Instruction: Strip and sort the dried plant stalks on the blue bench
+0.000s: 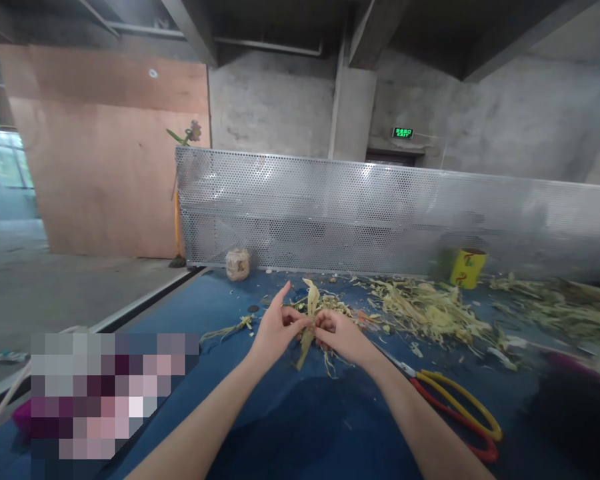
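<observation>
My left hand and my right hand meet over the blue table, both pinching a pale dried husk strip. The strip stands up between the fingertips and hangs down below them. My left index finger points upward while the other fingers pinch. My right hand's fingers are curled round the strip from the right. A small clump of husk pieces lies just behind the hands.
A large heap of shredded husk spreads to the right. Scissors with red and yellow handles lie at my right forearm. A yellow cup and a small jar stand by the perforated metal screen. A blurred patch covers the lower left.
</observation>
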The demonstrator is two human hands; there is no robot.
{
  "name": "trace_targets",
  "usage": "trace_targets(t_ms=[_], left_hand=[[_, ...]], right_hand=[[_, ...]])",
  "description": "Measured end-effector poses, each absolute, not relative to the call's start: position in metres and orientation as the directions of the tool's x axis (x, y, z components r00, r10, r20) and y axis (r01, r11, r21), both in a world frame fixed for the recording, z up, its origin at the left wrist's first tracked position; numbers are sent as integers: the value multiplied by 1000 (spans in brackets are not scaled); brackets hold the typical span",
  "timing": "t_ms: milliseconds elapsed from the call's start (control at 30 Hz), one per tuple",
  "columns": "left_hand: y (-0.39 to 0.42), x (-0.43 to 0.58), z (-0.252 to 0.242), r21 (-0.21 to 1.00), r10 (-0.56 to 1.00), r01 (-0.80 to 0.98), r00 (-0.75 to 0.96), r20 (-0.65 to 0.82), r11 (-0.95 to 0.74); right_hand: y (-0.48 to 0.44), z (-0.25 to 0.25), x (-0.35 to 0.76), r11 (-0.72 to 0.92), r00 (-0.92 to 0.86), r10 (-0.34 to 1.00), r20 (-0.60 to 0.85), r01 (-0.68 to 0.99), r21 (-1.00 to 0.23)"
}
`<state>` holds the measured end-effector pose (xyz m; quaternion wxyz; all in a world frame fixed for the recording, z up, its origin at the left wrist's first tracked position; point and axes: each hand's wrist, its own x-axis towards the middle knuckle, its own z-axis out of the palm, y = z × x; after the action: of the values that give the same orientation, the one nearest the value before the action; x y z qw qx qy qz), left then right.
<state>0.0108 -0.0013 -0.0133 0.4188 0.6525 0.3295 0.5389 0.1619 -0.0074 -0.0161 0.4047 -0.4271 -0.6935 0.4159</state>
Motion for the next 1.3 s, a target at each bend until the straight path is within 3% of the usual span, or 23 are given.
trace_targets(t_ms=[100, 300, 500, 633, 767, 933, 1100, 1300], left_hand=[[-1, 10, -13, 899, 880, -36, 192, 435, -437], [-1, 11, -14, 933, 909, -9, 223, 353, -360], [-2, 12, -16, 894, 864, -32, 246, 440, -446], [-6, 15, -13, 881, 857, -101, 205, 473, -462], [-10, 15, -8, 843, 841, -130, 84, 534, -522], [-12, 15, -7, 849, 840, -101, 126, 528, -519], [-13, 14, -8, 807, 811, 81, 56, 582, -585], [-4, 12, -15, 857, 855, 55, 126, 504, -513]], right_hand=[[-9, -13, 163, 315, -369, 906, 208, 259, -913], [-7, -16, 160, 495, -301, 856, 420, 247, -833], [-6, -19, 157, 340, -273, 924, 267, 266, -902], [-2, -21, 159, 362, -285, 910, 301, 191, -912], [0, -17, 167, 361, -161, 925, 344, 96, -927], [-6, -9, 167, 389, -186, 915, 357, 177, -904], [-12, -14, 156, 350, -342, 902, 264, 218, -911], [-14, -13, 156, 402, -293, 901, 320, 288, -869]])
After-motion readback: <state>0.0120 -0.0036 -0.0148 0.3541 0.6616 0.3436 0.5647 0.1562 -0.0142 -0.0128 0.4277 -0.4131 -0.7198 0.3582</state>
